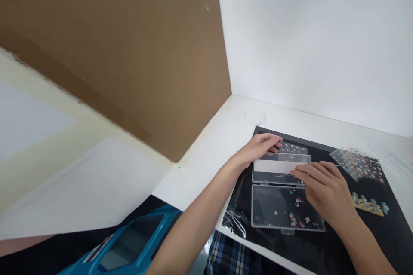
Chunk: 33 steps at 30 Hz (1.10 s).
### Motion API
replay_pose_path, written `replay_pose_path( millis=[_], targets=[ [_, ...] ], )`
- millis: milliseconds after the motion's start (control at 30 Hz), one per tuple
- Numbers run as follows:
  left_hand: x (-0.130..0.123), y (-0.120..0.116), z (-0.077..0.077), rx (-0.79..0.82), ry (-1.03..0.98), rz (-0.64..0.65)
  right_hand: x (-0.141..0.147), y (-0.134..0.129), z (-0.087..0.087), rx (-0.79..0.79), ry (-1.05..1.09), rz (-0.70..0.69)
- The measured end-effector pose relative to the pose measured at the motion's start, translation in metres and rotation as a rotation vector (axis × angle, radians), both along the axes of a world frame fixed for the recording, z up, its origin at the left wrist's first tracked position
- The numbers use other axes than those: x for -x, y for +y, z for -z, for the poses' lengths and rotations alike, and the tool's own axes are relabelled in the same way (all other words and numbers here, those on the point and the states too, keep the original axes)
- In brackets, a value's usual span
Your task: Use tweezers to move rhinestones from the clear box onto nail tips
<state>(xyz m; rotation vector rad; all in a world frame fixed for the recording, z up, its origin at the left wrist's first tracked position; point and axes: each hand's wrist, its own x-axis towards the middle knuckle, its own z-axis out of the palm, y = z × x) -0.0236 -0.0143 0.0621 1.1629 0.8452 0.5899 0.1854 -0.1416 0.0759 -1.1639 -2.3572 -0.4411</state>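
My right hand (325,187) is closed around a pair of thin metal tweezers (283,175), their tips pointing left over the upper half of an open clear plastic case (288,226). My left hand (262,148) rests at the upper left corner of that case, its fingers loosely apart and reaching past the edge. A white strip (272,166) lies across the upper half. Small colourful nail gems (293,219) are scattered in the lower half. Just beyond my left fingers lies a packet of gems (293,149), partly hidden by the case.
A black mat (335,240) lies under the case on a white table (206,180). To the right are a sheet of many gems (359,165) and a holder with nail tips (369,208). A brown panel (145,51) stands at left; a blue plastic object (129,245) is below the table edge.
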Motion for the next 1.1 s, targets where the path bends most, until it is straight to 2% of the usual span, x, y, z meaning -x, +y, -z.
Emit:
replay_pose_path(
  millis=[133,367,1100],
  targets=[
    [-0.001,0.000,0.000,-0.001,0.000,0.004,0.001,0.000,-0.002,-0.038,0.026,-0.031],
    [-0.002,-0.001,0.001,-0.006,-0.010,0.003,0.013,-0.001,0.003,-0.005,0.036,-0.058],
    [0.000,-0.001,-0.001,-0.003,0.001,0.016,0.010,-0.001,0.005,0.014,0.050,-0.033]
  ],
)
